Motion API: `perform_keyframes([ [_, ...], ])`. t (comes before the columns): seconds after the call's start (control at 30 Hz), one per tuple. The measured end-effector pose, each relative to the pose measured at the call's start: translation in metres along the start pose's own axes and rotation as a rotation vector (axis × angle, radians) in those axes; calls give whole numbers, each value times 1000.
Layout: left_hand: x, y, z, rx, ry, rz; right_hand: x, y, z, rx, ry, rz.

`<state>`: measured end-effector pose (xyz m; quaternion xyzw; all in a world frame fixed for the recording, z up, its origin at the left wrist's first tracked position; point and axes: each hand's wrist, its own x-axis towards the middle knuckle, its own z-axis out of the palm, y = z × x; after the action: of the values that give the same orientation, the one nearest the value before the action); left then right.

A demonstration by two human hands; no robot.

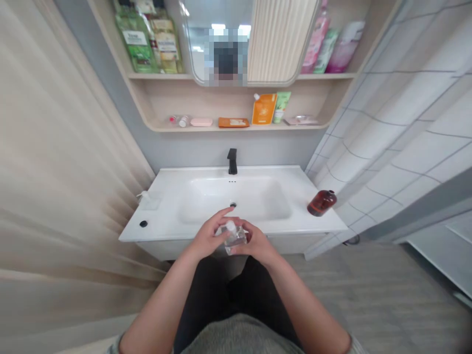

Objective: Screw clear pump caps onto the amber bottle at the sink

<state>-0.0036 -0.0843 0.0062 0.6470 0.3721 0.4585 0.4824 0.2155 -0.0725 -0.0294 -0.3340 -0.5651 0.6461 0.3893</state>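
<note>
In front of the sink, a small clear bottle (239,239) with a white top is held between my two hands. My right hand (258,242) wraps around its right side, thumb low on the front. My left hand (211,235) is at the bottle's left, thumb against it near the white top (230,226). The left index finger stretches out toward the basin, and the other left fingers pass behind the bottle, partly hidden. A brown bottle (322,203) without a cap stands at the right end of the counter. At the left end lies a round black cap (143,223).
Beyond my hands are the white basin (273,196) and a black faucet (232,161). A white pump head (145,197) rests at the left. Above, a shelf (177,129) holds an orange pouch (264,109) and several toiletries. A curtain (73,172) hangs left.
</note>
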Motion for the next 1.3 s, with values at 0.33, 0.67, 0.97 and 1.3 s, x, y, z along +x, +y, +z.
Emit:
perform_keyframes([
  [0.33,7,-4,8,59,58,2,2,4,-2,-78,41,-25],
  [0.67,14,29,-4,118,201,20,4,11,-6,-132,130,-26],
  [0.97,13,47,1,226,229,56,4,11,-4,-91,124,-36],
  [1.3,10,44,4,240,287,38,3,16,-4,-86,120,-42],
])
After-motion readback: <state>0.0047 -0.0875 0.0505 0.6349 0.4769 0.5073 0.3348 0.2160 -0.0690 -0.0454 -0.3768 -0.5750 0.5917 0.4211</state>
